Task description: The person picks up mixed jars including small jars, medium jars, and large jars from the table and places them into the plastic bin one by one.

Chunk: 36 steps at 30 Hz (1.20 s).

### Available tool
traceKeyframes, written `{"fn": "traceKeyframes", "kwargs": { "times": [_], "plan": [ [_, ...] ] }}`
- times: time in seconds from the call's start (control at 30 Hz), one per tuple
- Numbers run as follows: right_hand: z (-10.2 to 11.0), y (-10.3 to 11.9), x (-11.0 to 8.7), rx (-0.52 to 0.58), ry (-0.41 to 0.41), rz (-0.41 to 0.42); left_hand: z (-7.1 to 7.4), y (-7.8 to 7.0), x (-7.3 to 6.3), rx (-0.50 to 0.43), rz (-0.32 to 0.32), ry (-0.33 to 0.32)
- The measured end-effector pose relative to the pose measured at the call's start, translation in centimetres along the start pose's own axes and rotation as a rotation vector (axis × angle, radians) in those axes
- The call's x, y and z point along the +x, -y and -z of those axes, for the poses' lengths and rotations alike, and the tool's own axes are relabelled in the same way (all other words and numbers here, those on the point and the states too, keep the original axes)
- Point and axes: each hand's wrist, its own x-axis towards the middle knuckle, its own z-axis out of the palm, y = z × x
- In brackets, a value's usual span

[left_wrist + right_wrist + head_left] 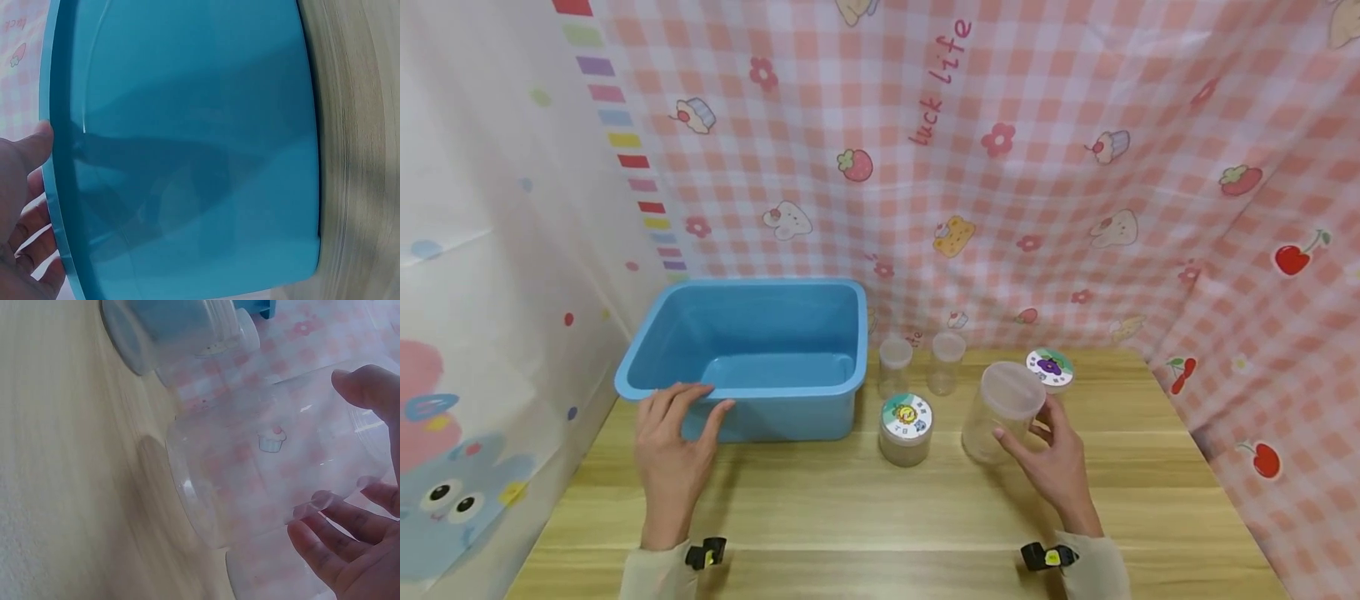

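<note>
On my head feed, the left hand [673,442] pinches the near rim of the blue basin [782,417], whose inside I see only there; the left wrist feed gives me the outer wall. The right hand [1056,458] curls partway round the large clear jar [1000,417], right of the short jar [906,433], and the right wrist feed alone shows me several fingertips against its wall; whether its base touches the table [865,525] I cannot tell.
</note>
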Motion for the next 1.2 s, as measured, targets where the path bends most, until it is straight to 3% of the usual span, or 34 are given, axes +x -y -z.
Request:
{"fn": "traceKeyframes", "kwargs": {
  "times": [0.47,1.0,1.2],
  "plan": [
    [1.0,1.8,-0.5,-0.001,-0.019,0.057,0.1,-0.1,0.0,-0.001,-0.014,0.011],
    [1.7,4.6,1.1,-0.032,0.027,0.199,1.0,-0.6,0.3,0.071,0.033,0.142],
    [1.8,5.8,1.5,-0.063,0.052,0.237,0.9,-0.6,0.5,0.075,0.02,0.127]
  ]
}}
